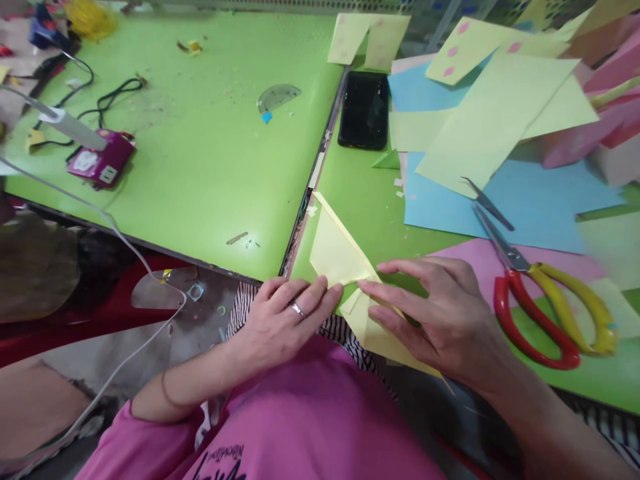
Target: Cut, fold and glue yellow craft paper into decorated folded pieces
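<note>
I count one folded yellow paper (345,267) at the table's near edge, one pair of scissors (540,293) toward its right edge. One black phone (364,110) and one protractor (278,97) lie farther back.

Person in bright pink top, sleeve pushed up near elbow on left arm, dark lettering printed across chest. Black-and-white striped fabric shows beneath top at waist. Left hand (283,320): silver ring on one finger; thin dark band around left forearm. Right hand (440,317): bare, no ring visible; right forearm uncovered.
</note>
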The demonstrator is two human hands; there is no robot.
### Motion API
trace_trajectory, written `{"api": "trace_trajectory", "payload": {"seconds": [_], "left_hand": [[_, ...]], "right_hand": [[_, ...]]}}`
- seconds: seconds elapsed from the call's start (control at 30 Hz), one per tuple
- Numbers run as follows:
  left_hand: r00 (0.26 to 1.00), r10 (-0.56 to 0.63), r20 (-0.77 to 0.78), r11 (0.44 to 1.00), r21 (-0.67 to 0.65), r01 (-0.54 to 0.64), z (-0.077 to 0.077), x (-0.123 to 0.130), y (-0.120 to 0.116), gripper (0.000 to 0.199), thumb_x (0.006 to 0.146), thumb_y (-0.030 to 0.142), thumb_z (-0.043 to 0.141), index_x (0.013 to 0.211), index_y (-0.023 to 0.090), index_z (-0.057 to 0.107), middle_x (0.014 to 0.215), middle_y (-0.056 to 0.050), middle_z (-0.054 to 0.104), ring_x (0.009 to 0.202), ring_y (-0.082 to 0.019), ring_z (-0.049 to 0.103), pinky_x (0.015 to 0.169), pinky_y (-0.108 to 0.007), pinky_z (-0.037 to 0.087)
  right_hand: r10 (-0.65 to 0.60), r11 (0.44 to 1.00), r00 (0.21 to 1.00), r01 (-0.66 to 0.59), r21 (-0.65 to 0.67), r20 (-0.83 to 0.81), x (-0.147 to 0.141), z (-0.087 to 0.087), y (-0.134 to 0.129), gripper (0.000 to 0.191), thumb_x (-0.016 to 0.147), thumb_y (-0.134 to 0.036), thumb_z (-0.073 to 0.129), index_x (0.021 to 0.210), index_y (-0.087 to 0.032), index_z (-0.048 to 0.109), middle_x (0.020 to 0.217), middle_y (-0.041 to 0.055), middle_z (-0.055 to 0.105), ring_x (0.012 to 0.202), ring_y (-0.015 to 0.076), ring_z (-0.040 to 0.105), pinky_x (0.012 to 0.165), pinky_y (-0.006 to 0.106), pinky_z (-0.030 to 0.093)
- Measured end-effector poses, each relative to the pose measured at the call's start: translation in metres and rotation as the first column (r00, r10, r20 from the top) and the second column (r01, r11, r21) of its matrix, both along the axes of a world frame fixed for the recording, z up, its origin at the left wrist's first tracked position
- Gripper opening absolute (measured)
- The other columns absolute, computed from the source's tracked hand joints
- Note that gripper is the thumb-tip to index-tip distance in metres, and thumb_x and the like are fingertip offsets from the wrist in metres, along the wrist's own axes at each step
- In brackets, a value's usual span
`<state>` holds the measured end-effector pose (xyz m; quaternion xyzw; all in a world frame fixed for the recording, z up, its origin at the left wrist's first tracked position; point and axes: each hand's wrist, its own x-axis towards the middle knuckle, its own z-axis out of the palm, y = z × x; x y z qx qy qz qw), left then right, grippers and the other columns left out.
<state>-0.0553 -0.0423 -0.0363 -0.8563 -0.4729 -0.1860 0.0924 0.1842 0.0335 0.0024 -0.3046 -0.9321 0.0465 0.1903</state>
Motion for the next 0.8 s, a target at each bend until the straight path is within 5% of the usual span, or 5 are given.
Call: {"api": "trace_trajectory", "payload": {"seconds": [0.53, 0.8], "left_hand": [[1.0, 0.003, 0.007, 1.0, 0.0, -0.003, 0.0, 0.0, 0.0, 0.042, 0.096, 0.018, 0.054, 0.138, 0.021, 0.057, 0.128, -0.004, 0.067, 0.104, -0.018, 0.055, 0.09, -0.032, 0.043], [1.0, 0.002, 0.003, 1.0, -0.009, -0.002, 0.001, 0.0, 0.0, 0.042, 0.097, 0.018, 0.052, 0.138, 0.022, 0.056, 0.128, -0.005, 0.066, 0.104, -0.019, 0.055, 0.091, -0.032, 0.043]], "right_hand": [[0.007, 0.999, 1.0, -0.007, 0.034, -0.002, -0.005, -0.002, -0.003, 0.026, 0.092, -0.031, 0.061, 0.113, -0.018, 0.069, 0.101, 0.0104, 0.069, 0.094, 0.0254, 0.057, 0.082, 0.04, 0.043], [-0.057, 0.997, 0.998, 0.057, -0.046, 0.001, -0.024, 0.007, 0.015, 0.017, 0.094, -0.028, 0.058, 0.086, -0.018, 0.069, 0.081, 0.0065, 0.062, 0.079, 0.0205, 0.055, 0.072, 0.035, 0.045]]}}
